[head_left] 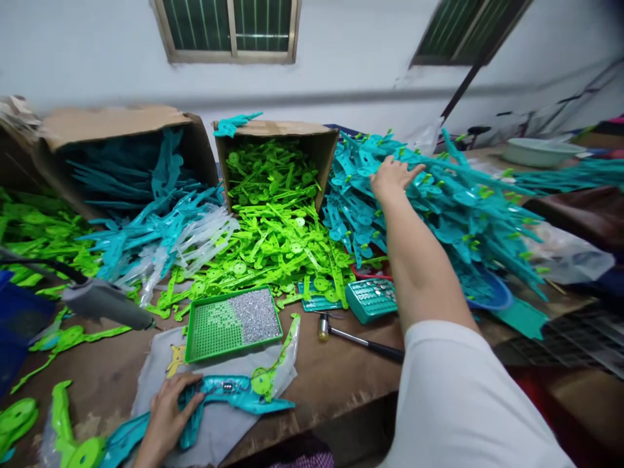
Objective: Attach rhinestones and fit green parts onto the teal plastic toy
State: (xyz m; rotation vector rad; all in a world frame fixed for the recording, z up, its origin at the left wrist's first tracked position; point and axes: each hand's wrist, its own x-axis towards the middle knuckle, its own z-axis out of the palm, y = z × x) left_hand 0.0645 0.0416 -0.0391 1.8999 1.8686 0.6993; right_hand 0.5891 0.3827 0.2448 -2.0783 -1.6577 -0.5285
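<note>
My left hand [168, 413] is closed, fingers and thumb round a teal plastic part [227, 388] with wiring in its recess. That part lies on a grey cloth [151, 377], a lime-green arm with a round disc [262, 382] overlapping its right end. Far out to the right, my right hand [394, 179] reaches over a high heap of teal plastic parts [453, 195] with its fingers spread. Whether its fingertips touch the heap is hard to tell. A green tray of small silvery screws [256, 316] stands just beyond the cloth.
A grey electric screwdriver [107, 304] juts in from the left. A hammer [361, 339] and a teal box of metal pieces [371, 299] lie under my right arm. Cardboard boxes [121, 120] spill teal parts and lime-green arms [287, 247]. A blue basin [502, 292] supports the heap.
</note>
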